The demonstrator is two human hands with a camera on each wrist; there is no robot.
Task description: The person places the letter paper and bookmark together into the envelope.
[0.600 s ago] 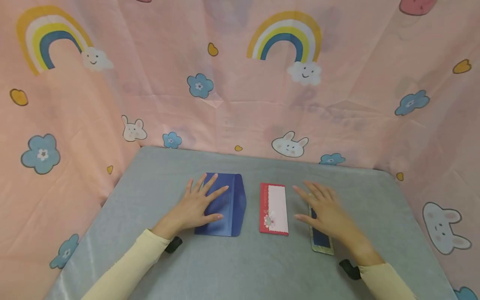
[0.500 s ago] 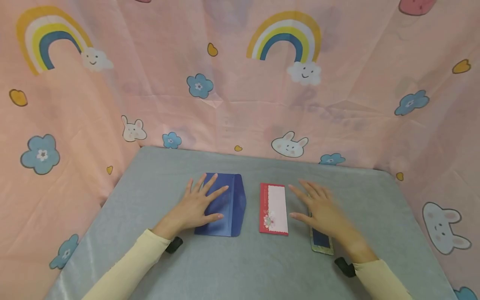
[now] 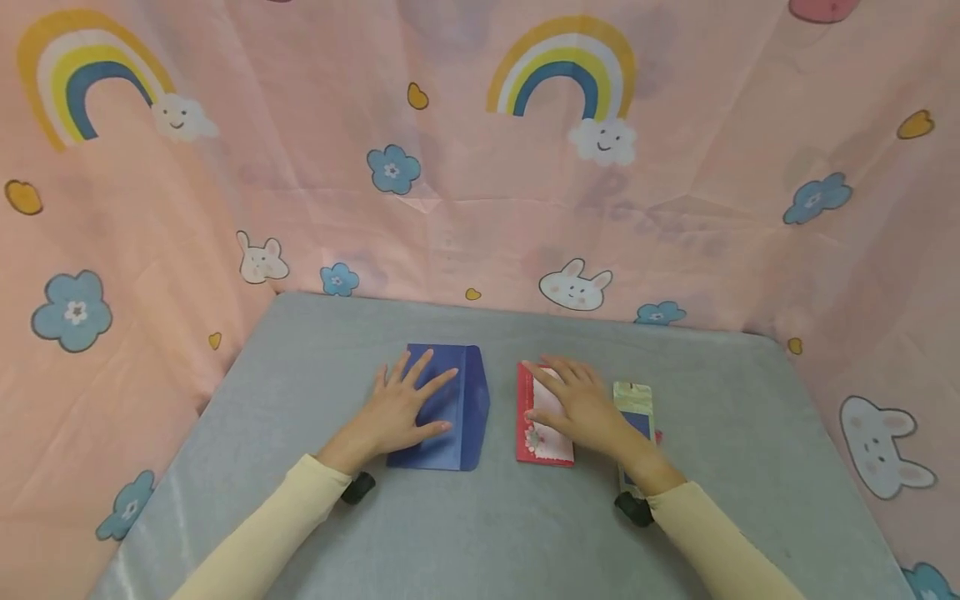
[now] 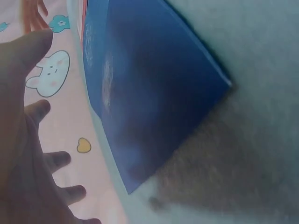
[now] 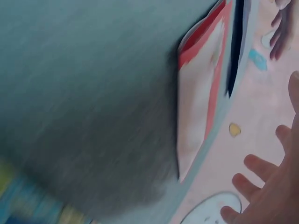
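Observation:
A blue envelope with its flap opened out to the right lies flat on the table. Above it hovers my left hand, fingers spread; the left wrist view shows a gap and a shadow on the envelope. To the right lies a red and white card with a flower print at its lower left. Over this card my right hand is held with straight fingers, apart from it in the right wrist view, where the card stands out from the cloth. Neither hand holds anything.
A blue phone-shaped item with a yellowish patterned border lies right of the card, partly covered by the right forearm. Grey cloth covers the table. A pink printed curtain hangs behind it.
My right hand has moved left, from over the yellow-bordered item to over the red card. My left hand stays over the envelope. The view has shifted slightly.

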